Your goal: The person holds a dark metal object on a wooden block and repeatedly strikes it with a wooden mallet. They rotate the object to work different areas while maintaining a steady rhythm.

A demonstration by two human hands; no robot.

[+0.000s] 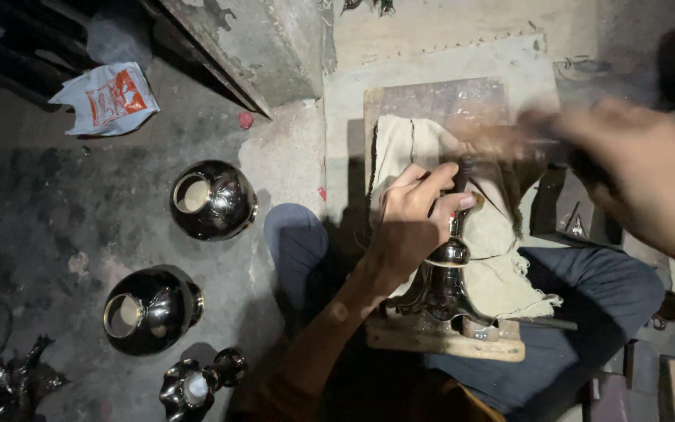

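My left hand (pixel 412 223) pinches a thin dark punch (pixel 462 173) upright on the top of a shiny dark metal stand piece (pixel 447 281). The piece lies on a beige cloth (pixel 501 258) spread over a wooden board (pixel 431 340) across my lap. Up at the right, my right hand (pixel 650 176) is motion-blurred above the cloth. Its fingers are wrapped around a dark tool handle (pixel 580 160), and the tool's head is smeared into a blur near the punch.
Two round polished metal pots (pixel 212 199) (pixel 150 309) and a fluted metal piece (pixel 193 387) lie on the dark floor at left. A white and orange plastic bag (pixel 107 98) sits far left by a concrete block (pixel 259 47). A small metal cup (pixel 669 309) stands at right.
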